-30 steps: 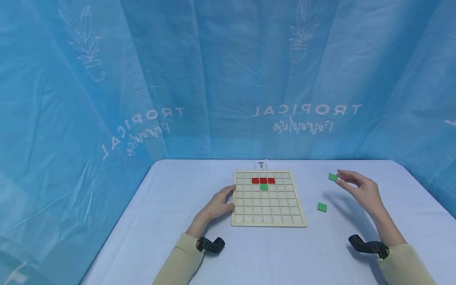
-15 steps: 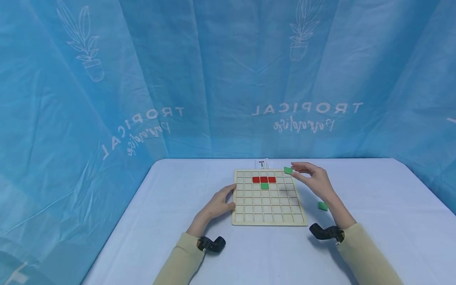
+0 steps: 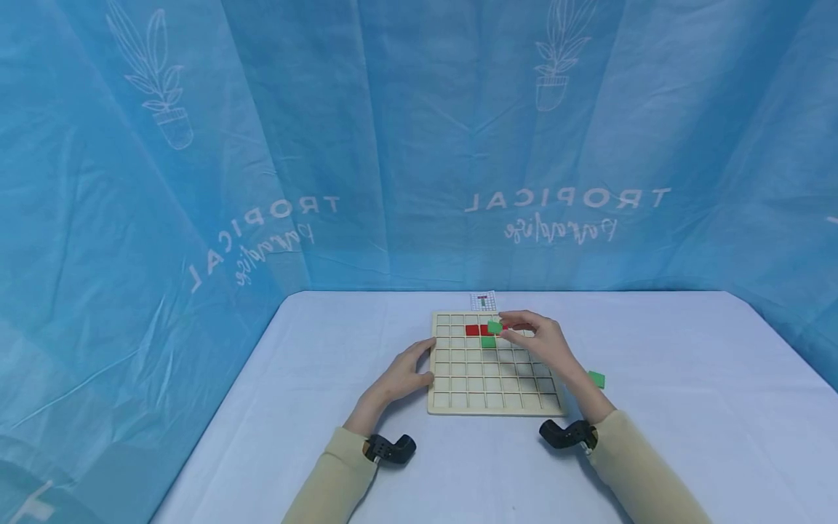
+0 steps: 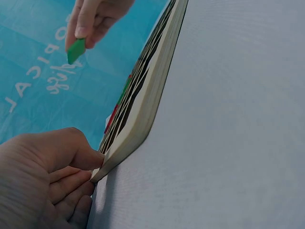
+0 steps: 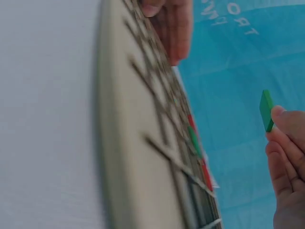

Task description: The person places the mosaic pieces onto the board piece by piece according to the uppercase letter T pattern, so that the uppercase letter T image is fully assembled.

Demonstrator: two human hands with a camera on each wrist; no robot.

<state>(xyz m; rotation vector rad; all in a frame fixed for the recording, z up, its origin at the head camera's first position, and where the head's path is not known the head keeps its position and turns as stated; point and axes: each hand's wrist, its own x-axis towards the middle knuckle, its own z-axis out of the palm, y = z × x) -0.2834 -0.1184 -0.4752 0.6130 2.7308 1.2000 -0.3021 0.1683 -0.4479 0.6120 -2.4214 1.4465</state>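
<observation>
A cream gridded board (image 3: 457,393) lies on the table, with red tiles (image 3: 473,330) in a row and one green tile (image 3: 488,342) below the row's middle. My left hand (image 3: 399,375) rests at the board's left edge, thumb and fingertips touching it with the fingers relaxed. Above the red row, my right hand (image 3: 538,340) pinches another green tile (image 3: 495,327) between thumb and fingers. In the right wrist view this held tile (image 5: 266,110) is tilted and raised off the board. The rightmost red tile is partly hidden behind it.
One more green tile (image 3: 596,379) lies on the white tablecloth (image 3: 484,473) right of the board, partly behind the right forearm. A small printed grid card (image 3: 483,300) sits at the board's far edge. A blue curtain (image 3: 419,145) hangs behind the table.
My right hand has carried its green tile leftward from the table's right side to over the red row. My left hand stays at the board's edge.
</observation>
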